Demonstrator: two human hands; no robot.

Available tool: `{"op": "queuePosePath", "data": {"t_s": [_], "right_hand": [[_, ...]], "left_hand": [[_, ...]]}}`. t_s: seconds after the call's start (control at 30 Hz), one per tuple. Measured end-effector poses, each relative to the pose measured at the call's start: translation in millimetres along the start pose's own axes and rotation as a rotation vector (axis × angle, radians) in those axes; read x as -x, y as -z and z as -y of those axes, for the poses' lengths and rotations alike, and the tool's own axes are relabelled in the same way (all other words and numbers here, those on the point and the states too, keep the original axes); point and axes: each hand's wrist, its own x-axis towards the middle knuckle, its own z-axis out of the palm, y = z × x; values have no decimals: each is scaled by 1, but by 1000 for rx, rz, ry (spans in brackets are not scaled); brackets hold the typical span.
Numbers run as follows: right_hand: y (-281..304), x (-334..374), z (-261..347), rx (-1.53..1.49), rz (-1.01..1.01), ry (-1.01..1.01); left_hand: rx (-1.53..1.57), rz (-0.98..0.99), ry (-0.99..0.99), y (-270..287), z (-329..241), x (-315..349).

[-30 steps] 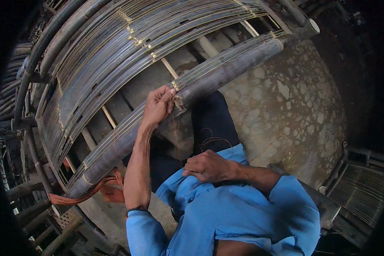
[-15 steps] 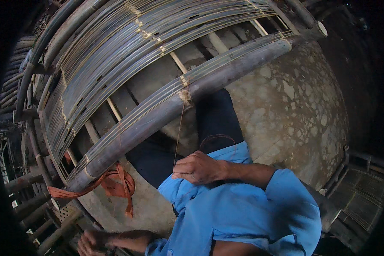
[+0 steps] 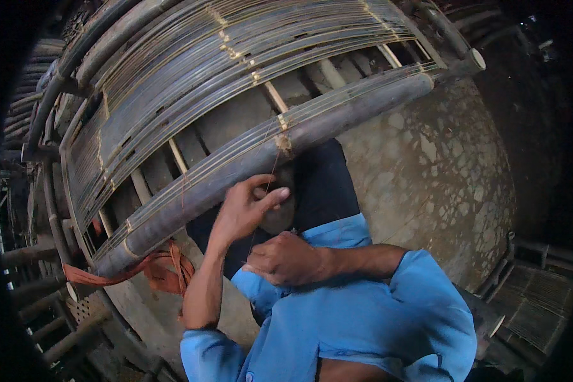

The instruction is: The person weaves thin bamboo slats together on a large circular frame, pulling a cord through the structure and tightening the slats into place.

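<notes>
A thin reddish thread runs from a wrapped binding on a thick bamboo pole down to my lap. My right hand is closed on its lower end, in front of my blue shirt. Just above it, my left hand is beside the thread, thumb spread from the curled fingers; nothing shows in its grasp. Beyond the pole, split bamboo slats lie in rows, lashed with pale ties across several cross sticks. Part of the thread near my fingers is hidden.
An orange cloth is tied round the pole's left end and hangs beside my left forearm. Dark bamboo rails stand at the left. Rough patched concrete floor lies to the right, with another slatted bamboo piece at lower right.
My left hand has come up from the lower left edge to the thread below the pole. My right hand stays closed at my lap. The view has shifted slightly.
</notes>
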Motion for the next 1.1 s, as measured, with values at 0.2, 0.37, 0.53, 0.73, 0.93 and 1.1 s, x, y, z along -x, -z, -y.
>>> {"op": "queuePosePath", "data": {"t_s": [0.2,0.37,0.53,0.73,0.93,1.1], "right_hand": [[119,-19,-15,141,-333,78],[136,-50,-66,-185,-136,233],[169,-63,-130,-231,-95,-2],[199,-77,-225,351,8,-328],[145,-115,-291,361,112,-559],[156,-126,-274,278,264,-711]], "left_hand": [[483,19,252,54,-63,-2],[48,-27,-72,104,-113,44],[-92,-281,203,183,-61,14],[-531,-195,49,123,38,-102],[-476,-72,115,4,50,-229],[-139,-1,225,-22,34,-241]]}}
